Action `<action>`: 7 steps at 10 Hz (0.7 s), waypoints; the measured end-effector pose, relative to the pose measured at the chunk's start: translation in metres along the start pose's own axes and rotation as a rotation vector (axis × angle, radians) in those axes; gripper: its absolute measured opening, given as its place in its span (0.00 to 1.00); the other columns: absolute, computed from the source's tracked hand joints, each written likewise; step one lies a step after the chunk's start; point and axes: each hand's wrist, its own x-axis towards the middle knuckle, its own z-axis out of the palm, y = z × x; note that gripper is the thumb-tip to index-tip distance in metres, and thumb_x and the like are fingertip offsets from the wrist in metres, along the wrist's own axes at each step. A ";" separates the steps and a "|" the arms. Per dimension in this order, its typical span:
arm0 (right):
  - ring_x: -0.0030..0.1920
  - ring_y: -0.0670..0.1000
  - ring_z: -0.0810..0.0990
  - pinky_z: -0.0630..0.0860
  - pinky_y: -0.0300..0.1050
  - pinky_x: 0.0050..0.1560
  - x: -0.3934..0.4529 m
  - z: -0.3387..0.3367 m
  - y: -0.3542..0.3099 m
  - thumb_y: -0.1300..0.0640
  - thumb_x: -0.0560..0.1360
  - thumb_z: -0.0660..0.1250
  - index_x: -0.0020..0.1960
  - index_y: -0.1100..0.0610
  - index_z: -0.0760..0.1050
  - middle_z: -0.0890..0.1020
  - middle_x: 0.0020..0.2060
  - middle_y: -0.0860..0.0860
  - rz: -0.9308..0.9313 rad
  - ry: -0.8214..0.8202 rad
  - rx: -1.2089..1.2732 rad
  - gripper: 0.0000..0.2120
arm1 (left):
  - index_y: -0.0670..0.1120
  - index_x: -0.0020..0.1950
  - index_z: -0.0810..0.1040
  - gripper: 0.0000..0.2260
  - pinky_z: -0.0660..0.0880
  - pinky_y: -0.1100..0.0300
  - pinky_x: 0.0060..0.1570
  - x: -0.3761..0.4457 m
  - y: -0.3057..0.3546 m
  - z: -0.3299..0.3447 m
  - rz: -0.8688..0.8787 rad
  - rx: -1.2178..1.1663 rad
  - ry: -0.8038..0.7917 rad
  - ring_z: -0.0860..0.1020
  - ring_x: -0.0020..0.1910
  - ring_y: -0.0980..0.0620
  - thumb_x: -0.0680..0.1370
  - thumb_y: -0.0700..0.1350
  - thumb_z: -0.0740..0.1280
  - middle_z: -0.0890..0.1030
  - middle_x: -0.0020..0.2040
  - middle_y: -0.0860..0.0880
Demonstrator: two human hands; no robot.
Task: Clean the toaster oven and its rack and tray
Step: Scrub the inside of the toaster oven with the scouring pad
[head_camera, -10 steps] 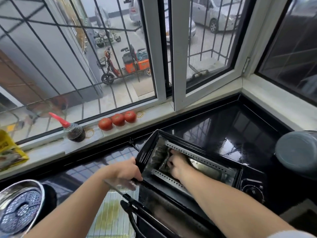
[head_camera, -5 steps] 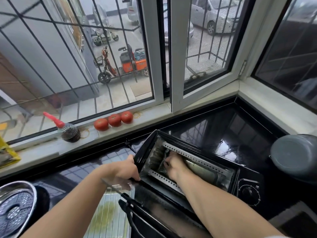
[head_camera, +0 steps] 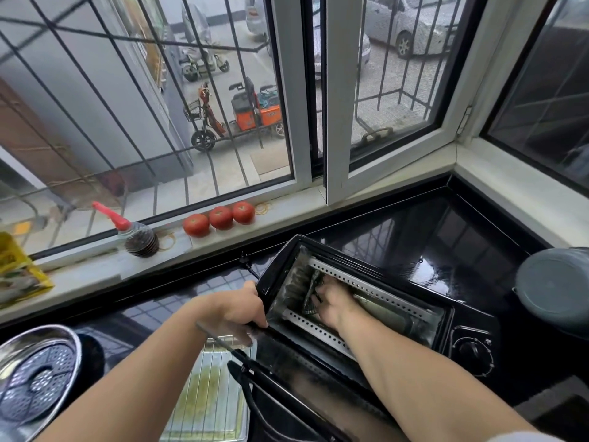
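A black toaster oven (head_camera: 411, 285) lies on the dark counter with its opening facing me and its glass door (head_camera: 306, 387) folded down. My left hand (head_camera: 237, 306) grips the oven's left front corner. My right hand (head_camera: 331, 301) is deep inside the cavity, fingers pressed on a dark scrubbing cloth (head_camera: 310, 290) against the inner left wall; how the fingers lie is partly hidden. The wire rack (head_camera: 210, 393) lies on the metal tray (head_camera: 240, 432) to the left of the door, with yellowish grime beneath.
A steel steamer pan (head_camera: 38, 374) sits at the lower left. On the windowsill stand a red-capped bottle (head_camera: 137, 237), three tomatoes (head_camera: 220, 216) and a yellow packet (head_camera: 16, 272). A grey pot lid (head_camera: 554, 288) is at the right. The oven's dial (head_camera: 473, 352) faces up.
My right hand has shifted a little deeper and leftward inside the oven with the cloth. My left hand keeps its grip on the corner.
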 end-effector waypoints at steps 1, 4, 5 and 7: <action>0.41 0.50 0.70 0.73 0.44 0.52 -0.008 0.004 -0.001 0.75 0.77 0.48 0.49 0.56 0.74 0.72 0.41 0.53 -0.008 0.032 0.035 0.21 | 0.43 0.66 0.61 0.22 0.77 0.52 0.37 0.000 0.001 -0.001 -0.017 -0.013 -0.008 0.79 0.45 0.42 0.76 0.28 0.63 0.74 0.54 0.35; 0.42 0.49 0.71 0.71 0.42 0.44 -0.006 0.004 0.001 0.76 0.76 0.49 0.45 0.53 0.71 0.74 0.46 0.53 -0.005 -0.004 0.003 0.21 | 0.49 0.76 0.65 0.39 0.82 0.36 0.55 0.012 -0.005 0.003 -0.043 -0.009 0.081 0.82 0.60 0.33 0.67 0.32 0.72 0.79 0.65 0.35; 0.35 0.49 0.67 0.75 0.45 0.51 -0.016 0.009 0.000 0.75 0.77 0.46 0.47 0.53 0.73 0.71 0.36 0.53 0.016 0.004 0.083 0.23 | 0.50 0.74 0.65 0.34 0.82 0.39 0.55 0.010 -0.005 0.005 -0.035 -0.015 0.107 0.81 0.61 0.33 0.72 0.29 0.71 0.79 0.66 0.36; 0.53 0.53 0.77 0.67 0.43 0.70 0.001 0.000 -0.002 0.76 0.77 0.47 0.57 0.69 0.74 0.75 0.63 0.59 0.003 0.034 0.145 0.19 | 0.42 0.74 0.66 0.32 0.80 0.38 0.57 0.006 0.001 0.006 -0.030 -0.017 0.070 0.80 0.60 0.31 0.71 0.28 0.68 0.77 0.66 0.31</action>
